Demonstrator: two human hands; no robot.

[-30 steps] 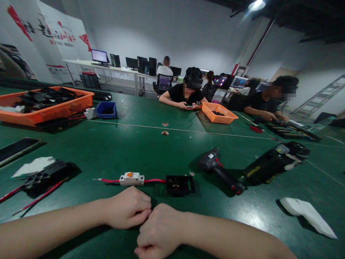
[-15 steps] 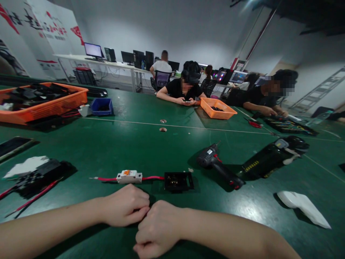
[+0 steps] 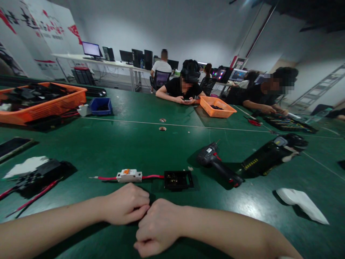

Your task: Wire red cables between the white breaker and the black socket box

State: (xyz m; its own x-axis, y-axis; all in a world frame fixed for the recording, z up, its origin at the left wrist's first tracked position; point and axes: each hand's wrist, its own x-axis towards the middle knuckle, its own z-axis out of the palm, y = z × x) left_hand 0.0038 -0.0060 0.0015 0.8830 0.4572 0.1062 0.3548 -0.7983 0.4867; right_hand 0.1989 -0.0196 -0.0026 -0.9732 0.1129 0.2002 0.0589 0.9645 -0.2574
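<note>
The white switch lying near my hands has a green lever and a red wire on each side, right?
Not quite: the head view shows that the lever is orange, not green. The white switch does lie near your hands, with a red wire on each side.

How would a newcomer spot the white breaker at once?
On the green table, look just beyond the closed left hand. There lies a white plastic block with red wire at both ends. Its orange switch sets it apart from the open black plastic box beside it.
</note>
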